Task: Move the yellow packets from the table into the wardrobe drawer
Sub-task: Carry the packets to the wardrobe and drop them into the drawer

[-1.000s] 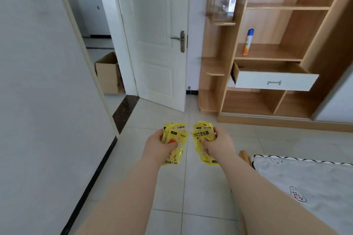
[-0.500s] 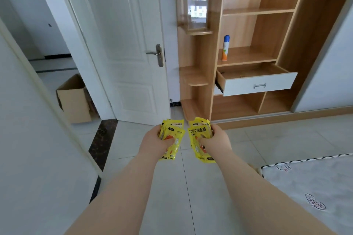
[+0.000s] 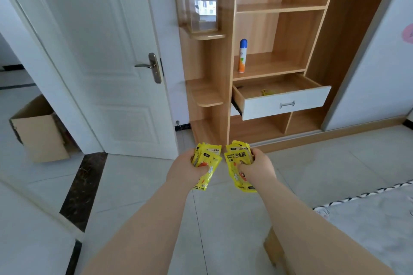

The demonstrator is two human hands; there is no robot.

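Left hand (image 3: 186, 167) clenched on yellow packets (image 3: 206, 163); right hand (image 3: 257, 168) clenched on second bunch (image 3: 238, 163). Both held above floor, short of open wardrobe drawer (image 3: 283, 102); one packet (image 3: 266, 92) inside.

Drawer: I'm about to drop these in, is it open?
Open: the drawer sticks out from the wardrobe, its inside showing.

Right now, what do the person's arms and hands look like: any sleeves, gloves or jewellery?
Both forearms are bare as far as the frame shows, with no sleeves in view. The left hand and right hand wear no gloves; no watch, bracelet or ring shows on them.
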